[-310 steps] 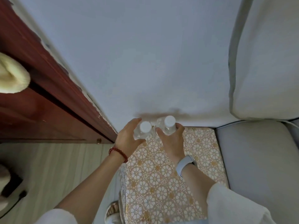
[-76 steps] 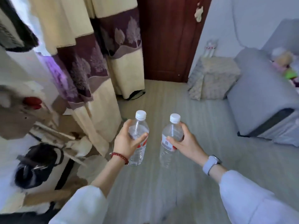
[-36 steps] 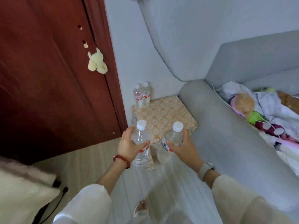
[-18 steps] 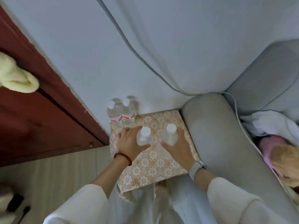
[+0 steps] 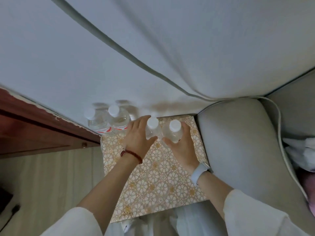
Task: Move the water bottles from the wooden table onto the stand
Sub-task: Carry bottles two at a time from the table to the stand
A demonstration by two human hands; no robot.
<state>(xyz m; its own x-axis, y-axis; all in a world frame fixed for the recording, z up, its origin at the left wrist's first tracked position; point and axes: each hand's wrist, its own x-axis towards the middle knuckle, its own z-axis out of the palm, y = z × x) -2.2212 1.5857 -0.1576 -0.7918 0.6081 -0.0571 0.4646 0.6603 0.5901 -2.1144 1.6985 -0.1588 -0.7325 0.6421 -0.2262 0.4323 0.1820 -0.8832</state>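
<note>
Where the dark red wooden door meets the pale wall at the far left, a strip of light floor runs below it, and just to the right of that the stand begins, its top covered in a cloth of white and gold flowers. At the stand's back left corner 2 standing bottles with white caps and red-banded labels stand touching each other, against the wall. Next comes the left hand, a red bead bracelet at its wrist, its fingers and thumb curled round the left bottle, which is upright near the back edge of the stand; whether its base rests on the cloth cannot be told from above. Just beside it, nearly touching, is the right bottle, also upright and white-capped, gripped by the right hand, whose thumb comes round the near side and whose fingers wrap the far side. A pale watch sits on that wrist, and both forearms emerge from white sleeves. To the right of the stand, pressed against its edge, is the rounded arm of a grey sofa, and at the far right edge some white cloth lies bunched on the seat.
</note>
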